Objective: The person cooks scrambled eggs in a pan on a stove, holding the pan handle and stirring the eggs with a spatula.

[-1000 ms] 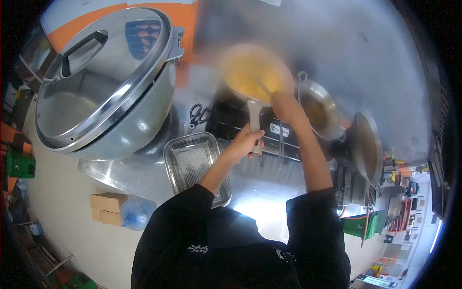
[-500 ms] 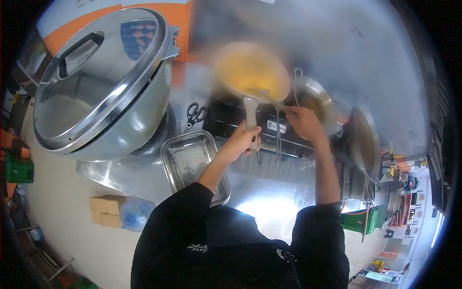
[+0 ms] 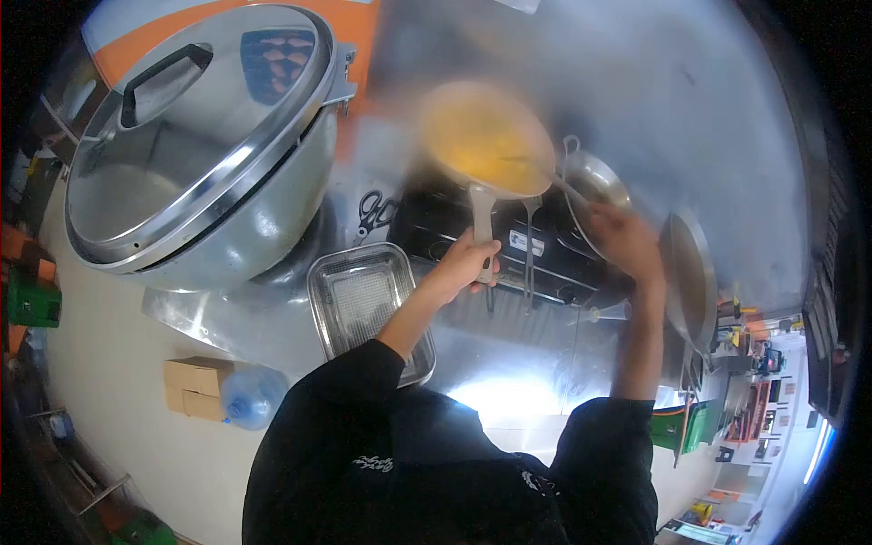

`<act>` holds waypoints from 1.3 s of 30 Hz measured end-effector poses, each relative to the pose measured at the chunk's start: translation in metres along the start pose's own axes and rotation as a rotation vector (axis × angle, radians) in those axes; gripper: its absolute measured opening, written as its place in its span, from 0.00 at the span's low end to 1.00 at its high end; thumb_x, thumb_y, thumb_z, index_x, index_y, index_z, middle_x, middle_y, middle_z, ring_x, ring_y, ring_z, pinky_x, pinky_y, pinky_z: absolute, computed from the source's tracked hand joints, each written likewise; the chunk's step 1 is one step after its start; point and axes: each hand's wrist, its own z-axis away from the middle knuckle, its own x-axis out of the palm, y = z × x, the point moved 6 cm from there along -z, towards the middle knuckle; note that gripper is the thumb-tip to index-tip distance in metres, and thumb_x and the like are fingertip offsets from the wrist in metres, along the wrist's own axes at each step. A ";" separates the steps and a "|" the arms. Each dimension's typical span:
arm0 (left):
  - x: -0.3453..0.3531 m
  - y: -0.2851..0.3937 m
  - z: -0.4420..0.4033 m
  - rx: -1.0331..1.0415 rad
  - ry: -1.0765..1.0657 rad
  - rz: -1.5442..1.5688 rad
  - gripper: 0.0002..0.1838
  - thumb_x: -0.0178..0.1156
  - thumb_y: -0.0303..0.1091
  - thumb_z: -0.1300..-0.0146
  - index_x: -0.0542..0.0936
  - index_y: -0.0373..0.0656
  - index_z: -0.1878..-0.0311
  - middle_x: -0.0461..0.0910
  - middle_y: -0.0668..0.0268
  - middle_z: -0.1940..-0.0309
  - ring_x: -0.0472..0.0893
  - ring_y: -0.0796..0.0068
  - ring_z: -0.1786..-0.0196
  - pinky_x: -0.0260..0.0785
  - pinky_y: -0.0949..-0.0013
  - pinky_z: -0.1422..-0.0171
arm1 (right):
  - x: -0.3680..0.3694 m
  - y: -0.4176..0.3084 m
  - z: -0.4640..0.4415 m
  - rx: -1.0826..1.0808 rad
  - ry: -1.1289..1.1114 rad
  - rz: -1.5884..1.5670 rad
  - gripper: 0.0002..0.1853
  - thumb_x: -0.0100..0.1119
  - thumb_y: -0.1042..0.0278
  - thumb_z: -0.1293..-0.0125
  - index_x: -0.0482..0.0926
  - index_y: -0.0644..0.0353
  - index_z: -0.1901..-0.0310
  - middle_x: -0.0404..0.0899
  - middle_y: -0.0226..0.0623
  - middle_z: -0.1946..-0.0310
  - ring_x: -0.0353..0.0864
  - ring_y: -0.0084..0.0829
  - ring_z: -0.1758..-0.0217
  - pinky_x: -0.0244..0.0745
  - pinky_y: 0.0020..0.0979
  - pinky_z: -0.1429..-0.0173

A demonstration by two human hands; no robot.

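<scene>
Firstly, left fingers point(image 3: 488, 250): wrapped around the pale handle point(image 3: 481, 213) of a pan, thumb laid across it. Right fingers point(image 3: 607, 221): blurred, closed on a slender utensil point(image 3: 570, 188), its far end inside the pan. Pan point(image 3: 543, 150): round, light-walled, over the rear of the black stove point(image 3: 427, 211), handle towards the wearer; whether it rests on a burner or is lifted cannot be told. Contents: yellow food point(image 3: 472, 132), hazy at the edges. Long metal tool point(image 3: 530, 259), lying over the stove front, between the two hands. Steel pan point(image 3: 595, 173) with loop handle, behind the right hand; larger wok point(image 3: 695, 272), tilted, further right. Black-handled scissors point(image 3: 371, 213), left of the stove. Rectangular metal tray point(image 3: 318, 313), mesh-bottomed, near the left forearm, on the steel tabletop point(image 3: 227, 318). Large lidded cooker point(image 3: 263, 213), far left, lid down. Floor: cardboard box point(image 3: 193, 389) and clear blue bottle point(image 3: 257, 397), side by side. Green bin point(image 3: 698, 427), low on the right, partly hidden.
</scene>
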 end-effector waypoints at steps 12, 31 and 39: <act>0.001 0.001 0.002 0.040 0.059 -0.038 0.13 0.53 0.40 0.35 0.67 0.46 0.52 0.72 0.68 0.76 0.74 0.75 0.78 0.58 0.74 0.84 | -0.006 -0.040 -0.008 -0.030 -0.183 0.502 0.11 0.51 0.66 0.43 0.82 0.54 0.62 0.82 0.45 0.64 0.82 0.46 0.59 0.75 0.44 0.56; -0.004 0.003 -0.001 0.007 0.046 -0.051 0.17 0.50 0.35 0.34 0.62 0.42 0.45 0.74 0.65 0.75 0.76 0.74 0.81 0.59 0.74 0.87 | 0.060 -0.010 -0.067 0.031 -0.019 0.520 0.10 0.53 0.69 0.43 0.79 0.54 0.59 0.82 0.47 0.66 0.82 0.48 0.60 0.77 0.47 0.55; -0.004 0.002 -0.002 0.011 0.032 -0.062 0.14 0.52 0.39 0.35 0.65 0.44 0.52 0.75 0.68 0.75 0.75 0.76 0.79 0.63 0.73 0.84 | 0.068 0.021 -0.099 -0.016 0.008 0.466 0.15 0.51 0.68 0.41 0.77 0.57 0.52 0.80 0.49 0.62 0.79 0.48 0.57 0.73 0.46 0.52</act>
